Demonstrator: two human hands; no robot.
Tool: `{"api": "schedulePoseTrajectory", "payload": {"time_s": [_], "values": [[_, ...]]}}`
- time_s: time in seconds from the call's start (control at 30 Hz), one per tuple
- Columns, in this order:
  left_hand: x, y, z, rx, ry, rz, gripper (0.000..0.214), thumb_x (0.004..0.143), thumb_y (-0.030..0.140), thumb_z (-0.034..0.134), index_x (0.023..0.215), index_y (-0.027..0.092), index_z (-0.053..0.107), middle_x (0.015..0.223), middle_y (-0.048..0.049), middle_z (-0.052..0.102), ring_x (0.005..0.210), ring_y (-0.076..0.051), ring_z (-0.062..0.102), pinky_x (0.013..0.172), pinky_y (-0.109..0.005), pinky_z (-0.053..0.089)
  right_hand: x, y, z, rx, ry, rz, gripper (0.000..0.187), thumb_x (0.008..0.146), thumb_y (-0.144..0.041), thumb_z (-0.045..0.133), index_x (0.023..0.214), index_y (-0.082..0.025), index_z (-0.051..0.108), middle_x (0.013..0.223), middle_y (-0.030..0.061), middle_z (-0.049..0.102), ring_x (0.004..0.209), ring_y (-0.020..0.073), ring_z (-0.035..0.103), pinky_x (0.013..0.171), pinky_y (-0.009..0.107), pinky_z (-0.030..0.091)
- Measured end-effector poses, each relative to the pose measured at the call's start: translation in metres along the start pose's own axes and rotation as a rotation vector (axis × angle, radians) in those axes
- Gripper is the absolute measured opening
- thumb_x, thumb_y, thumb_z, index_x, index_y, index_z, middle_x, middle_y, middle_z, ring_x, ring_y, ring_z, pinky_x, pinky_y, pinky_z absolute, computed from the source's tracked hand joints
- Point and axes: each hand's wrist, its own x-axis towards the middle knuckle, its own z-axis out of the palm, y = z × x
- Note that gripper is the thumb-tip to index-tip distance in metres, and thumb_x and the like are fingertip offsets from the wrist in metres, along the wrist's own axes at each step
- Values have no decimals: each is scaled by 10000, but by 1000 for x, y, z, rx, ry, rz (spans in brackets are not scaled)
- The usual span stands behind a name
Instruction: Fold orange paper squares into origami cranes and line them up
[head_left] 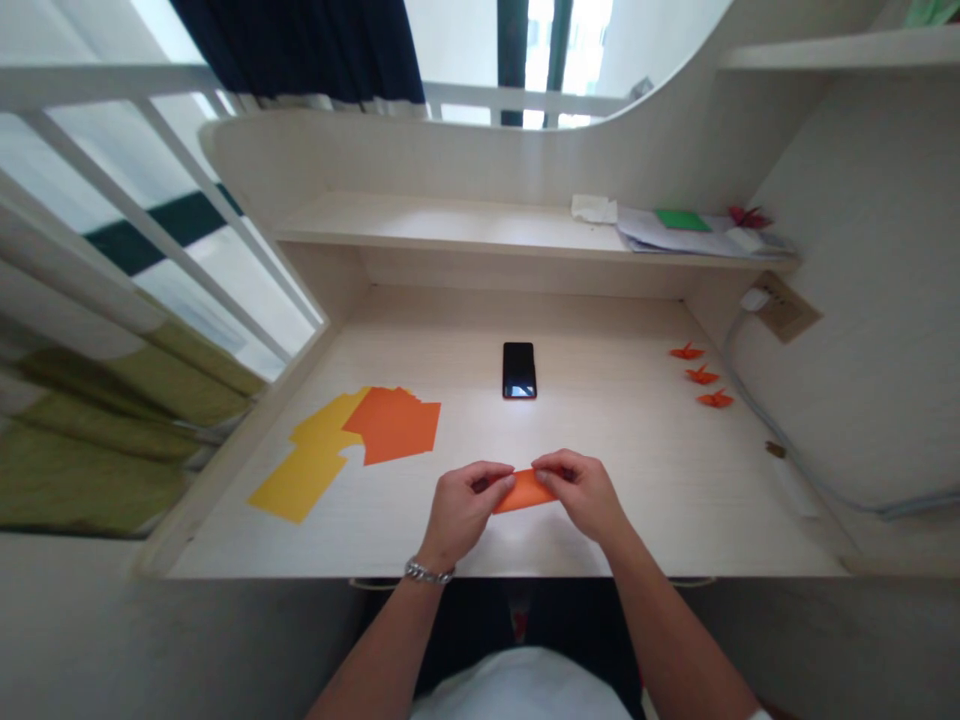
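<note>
Between my two hands is a small piece of folded orange paper (527,492), held a little above the front part of the desk. My left hand (466,505) pinches its left upper edge between thumb and fingers. On the other side my right hand (585,492) grips the right upper edge in the same way. Fingertips cover both top corners, so the folds there are hidden. Loose sheets of orange paper (397,425) and yellow paper (304,475) overlap on the desk to the left of my hands.
A black phone (519,371) lies beyond my hands on the desk (600,400). Three small orange origami cranes (702,375) stand in a row at the right, near a grey cable (772,425). Papers (652,232) and a green pad (682,220) rest on the shelf (450,222).
</note>
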Motion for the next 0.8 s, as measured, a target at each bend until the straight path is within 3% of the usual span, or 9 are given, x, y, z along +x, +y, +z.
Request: {"api": "schedulePoseTrajectory", "payload": {"time_s": [0.13,0.3,0.4,0.53,0.8], "values": [[0,-1,1,-37,19,-5,216,762,333,657,887,168,719,817,-64,723,737,-190,652,657,-275,514,2,3,6,211,155,88,164,689,-233,696,843,-188,667,754,27,683,683,175,627,627,288,497],[1,9,0,-19,-70,26,253,788,333,623,969,184,719,899,-72,733,805,-209,667,714,-293,523,3,-9,9,235,50,80,260,696,-224,691,946,-183,632,756,33,698,686,177,648,629,281,508],[0,14,2,5,8,43,210,789,329,621,901,195,738,905,-62,737,817,-209,669,740,-292,518,4,-11,11,273,101,90,270,691,-252,701,946,-180,651,782,49,713,724,197,669,669,309,532],[-2,16,3,-33,64,31,195,775,324,633,869,189,739,863,-58,740,782,-209,674,716,-289,520,5,-9,11,229,214,96,174,692,-292,703,820,-174,703,807,71,728,740,219,681,700,341,546],[1,21,5,-74,-49,7,244,783,322,631,953,172,722,946,-77,733,857,-220,673,761,-299,523,2,-17,8,114,174,65,130,725,-255,671,818,-195,740,806,53,739,745,210,681,704,324,542]]}}
